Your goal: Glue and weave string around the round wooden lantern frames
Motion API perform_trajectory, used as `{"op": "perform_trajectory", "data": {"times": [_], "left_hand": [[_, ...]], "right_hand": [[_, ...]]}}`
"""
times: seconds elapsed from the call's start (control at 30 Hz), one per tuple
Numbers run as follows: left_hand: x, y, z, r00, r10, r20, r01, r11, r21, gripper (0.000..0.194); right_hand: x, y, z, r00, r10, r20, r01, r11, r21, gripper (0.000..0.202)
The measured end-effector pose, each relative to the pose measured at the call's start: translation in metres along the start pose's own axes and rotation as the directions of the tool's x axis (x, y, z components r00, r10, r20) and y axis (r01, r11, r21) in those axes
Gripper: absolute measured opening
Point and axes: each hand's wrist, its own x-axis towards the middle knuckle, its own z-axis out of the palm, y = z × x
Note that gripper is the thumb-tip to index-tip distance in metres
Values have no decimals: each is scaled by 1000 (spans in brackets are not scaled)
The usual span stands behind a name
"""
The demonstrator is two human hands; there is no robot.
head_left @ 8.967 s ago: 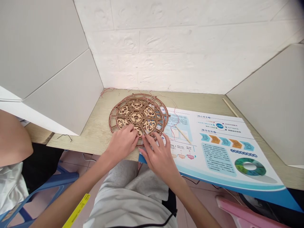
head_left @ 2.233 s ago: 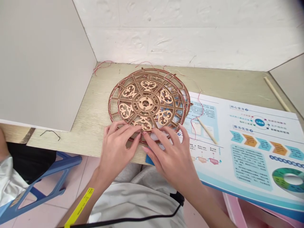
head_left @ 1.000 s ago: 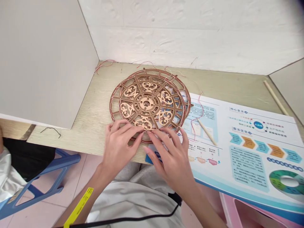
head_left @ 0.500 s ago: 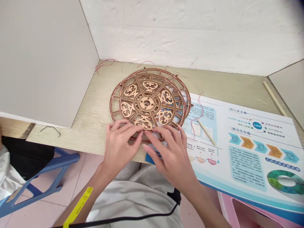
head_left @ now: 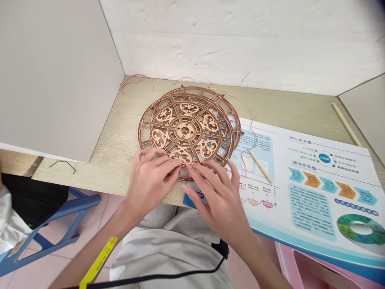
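A round wooden openwork wheel with heart-shaped scrollwork lies flat on top of at least one similar wooden ring. Red and white thread or wire runs around the rims. At the near edge of the wheel, my left hand pinches thumb and forefinger together; whatever is between the fingertips is hidden. My right hand is beside it, fingers stretched along the near right rim and thumb held apart from the forefinger. Its fingertips touch or nearly touch the rim.
A printed sheet lies under the wheels' right side, with a short wooden stick on it. A longer stick rests at the right. Loose thread lies by the wall. A panel bounds the left; a blue stool stands below.
My left hand has shifted slightly left, its wrist lower, with thumb and forefinger closer together. My right forefinger has moved slightly right along the rim. The wheels stay in place.
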Motion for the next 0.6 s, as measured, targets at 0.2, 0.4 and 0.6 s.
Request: {"op": "perform_trajectory", "data": {"times": [0.2,0.4,0.6], "left_hand": [[-6,-5,-3,1000,-23,20,24,995,-96,17],[-13,-13,-14,998,17,-55,-17,1000,-6,15],[-26,-6,-6,996,84,-21,-80,986,146,26]], "right_hand": [[1,-1,3,999,-41,27,44,991,-125,36],[0,0,3,999,-36,36,40,991,-131,38],[0,-9,3,999,-16,-45,9,990,-143,32]]}}
